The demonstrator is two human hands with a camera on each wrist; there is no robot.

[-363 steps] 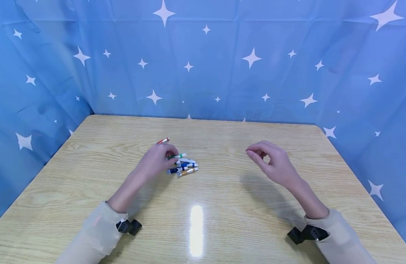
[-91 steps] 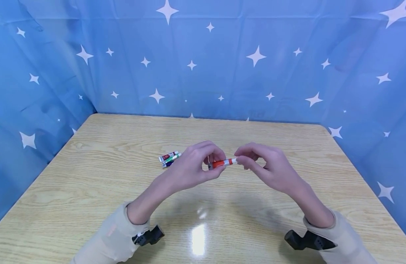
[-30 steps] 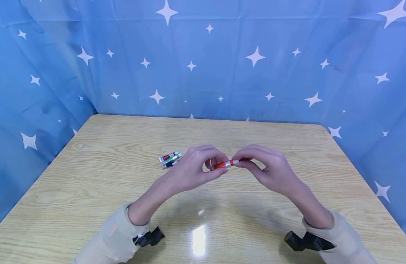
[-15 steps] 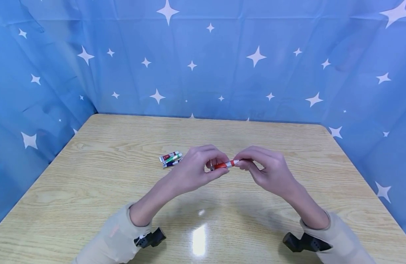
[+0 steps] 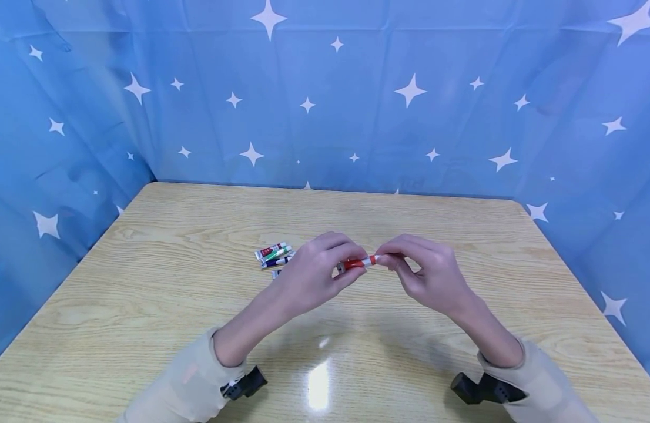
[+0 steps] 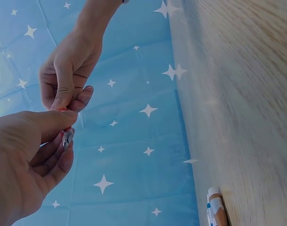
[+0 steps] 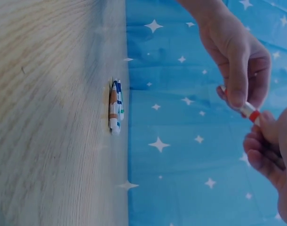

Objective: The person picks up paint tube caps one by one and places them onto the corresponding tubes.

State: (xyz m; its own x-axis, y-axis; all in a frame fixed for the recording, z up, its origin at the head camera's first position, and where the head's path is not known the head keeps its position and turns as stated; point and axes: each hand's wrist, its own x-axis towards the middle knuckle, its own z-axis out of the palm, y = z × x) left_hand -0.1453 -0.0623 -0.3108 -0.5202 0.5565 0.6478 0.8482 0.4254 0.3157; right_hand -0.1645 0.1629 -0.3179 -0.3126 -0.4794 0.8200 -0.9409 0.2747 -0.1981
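An orange-red paint tube (image 5: 355, 264) is held above the table between both hands, its crimped end to the left and its cap end to the right. The left hand (image 5: 322, 267) grips the tube's body between thumb and fingers. At the other end the right hand (image 5: 428, 270) pinches the white cap, mostly covered by its fingertips. In the right wrist view, a red band on the tube (image 7: 254, 116) shows between the two hands. The left wrist view shows the silvery crimped end (image 6: 67, 137) at the left fingers.
Left of the hands, several paint tubes lie together on the wooden table (image 5: 145, 305), among them a dark red tube (image 5: 270, 251) and a green tube (image 5: 277, 254). The left hand partly hides the pile. A blue star-patterned curtain (image 5: 325, 129) hangs behind the table.
Earlier the left hand was at the pile and the right hand held nothing; the orange-red tube then came between them. Over the last second the right fingers shift slightly on the cap.
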